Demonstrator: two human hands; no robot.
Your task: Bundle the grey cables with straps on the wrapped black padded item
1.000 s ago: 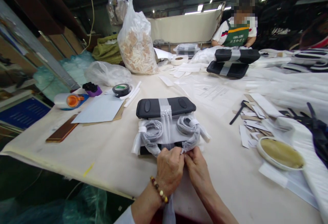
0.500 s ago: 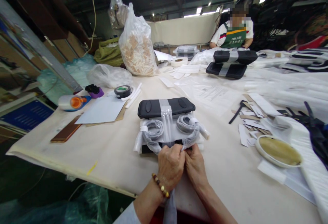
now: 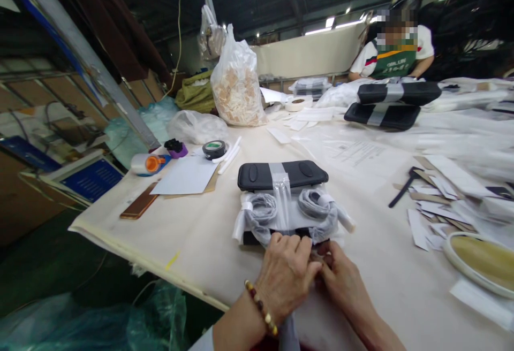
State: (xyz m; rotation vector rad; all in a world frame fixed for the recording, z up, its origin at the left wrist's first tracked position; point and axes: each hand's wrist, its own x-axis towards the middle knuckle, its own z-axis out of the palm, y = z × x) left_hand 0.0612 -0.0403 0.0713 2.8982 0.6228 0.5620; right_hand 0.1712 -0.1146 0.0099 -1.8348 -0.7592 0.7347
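A folded black bag (image 3: 283,175) with two oval patches lies on the table before me. A grey band runs across its middle, and a clear plastic strip (image 3: 282,201) hangs over it. On its near side sit two coiled straps (image 3: 261,207) in clear wrapping. My left hand (image 3: 287,271), a beaded bracelet at its wrist, curls its fingers over the bag's near edge. Close beside it, my right hand (image 3: 345,273) has its fingers drawn together at the same edge; what they pinch is hidden. A grey strip hangs below my left wrist.
At left lie a tape dispenser (image 3: 148,163), black tape roll (image 3: 214,149), paper sheet (image 3: 184,175) and brown bar (image 3: 139,201). Card scraps (image 3: 436,206) and a round dish (image 3: 482,262) are at right. Behind stand a scrap bag (image 3: 236,86), another banded black bag (image 3: 381,115) and a person (image 3: 395,62).
The view has swung left, so everything sits further right. My left hand's fingers have loosened from a tight fist into a flatter curl. Both hands stay at the bag's near edge.
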